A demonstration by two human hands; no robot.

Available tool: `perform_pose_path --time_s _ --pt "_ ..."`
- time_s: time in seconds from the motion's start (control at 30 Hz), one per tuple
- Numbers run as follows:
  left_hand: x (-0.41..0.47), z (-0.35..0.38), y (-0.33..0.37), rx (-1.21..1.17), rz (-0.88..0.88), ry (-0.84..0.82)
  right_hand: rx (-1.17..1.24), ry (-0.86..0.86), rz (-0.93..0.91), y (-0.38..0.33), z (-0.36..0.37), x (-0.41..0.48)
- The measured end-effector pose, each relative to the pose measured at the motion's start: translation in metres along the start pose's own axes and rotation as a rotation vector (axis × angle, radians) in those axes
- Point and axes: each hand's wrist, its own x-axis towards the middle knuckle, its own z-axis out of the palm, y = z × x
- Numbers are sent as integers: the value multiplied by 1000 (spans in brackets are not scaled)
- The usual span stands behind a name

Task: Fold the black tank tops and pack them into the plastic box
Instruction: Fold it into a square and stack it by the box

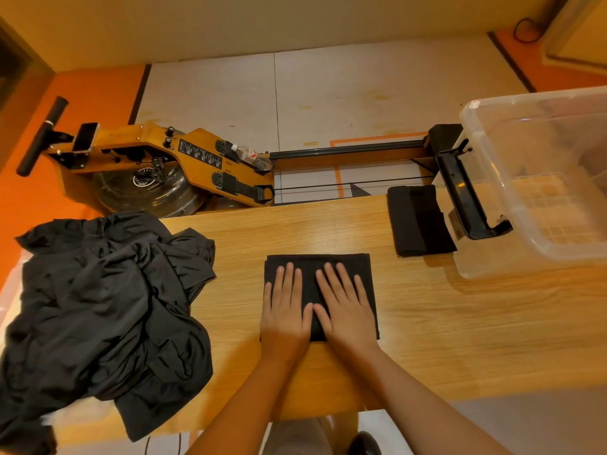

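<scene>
Pressing down side by side, the left hand and right hand lie palm-flat on the folded black tank top. The fingers are straight and lightly spread, the thumbs meet or nearly meet at the middle, and neither hand has hold of anything. The top sits on the surface directly under both palms, its far edge showing just beyond the fingertips and its right edge just outside the right hand.

The plastic box stands beyond and well to the right of the right hand, and its open mouth faces up. The right hand is the nearer of the two, so packing would mean carrying the top forward and to the right. A second folded top lies between the right hand and the box, just beside the box's near wall.

The folded piece looks roughly square, perhaps with its longer side running away from the hands, though the wide lens makes that hard to judge. The unfolded pile lies off to the left of the left hand, near it but not touching.
</scene>
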Motion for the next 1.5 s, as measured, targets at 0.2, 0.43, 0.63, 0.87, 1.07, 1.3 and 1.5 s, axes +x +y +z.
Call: perform_pose_path --time_s 0.2,0.43,0.63,0.87,1.07,1.3,1.5 --pt "-6 6 -22 48 -3 -86 -76 -41 24 12 10 -17" --pt "24 -7 -51 218 283 -158 -75 -97 66 8 13 -53" --pt "22 -31 -21 189 168 -37 -21 -25 6 3 -7 -62" --pt "-53 6 29 102 121 -162 -122 -81 6 38 -1 -47" --pt "-47 -5 5 156 252 -188 -117 -92 49 36 1 -68" --pt "-72 -15 3 104 259 -212 -82 -40 -40 24 0 -113" --pt "-92 -10 9 140 220 -259 -90 -137 -195 7 -14 -82"
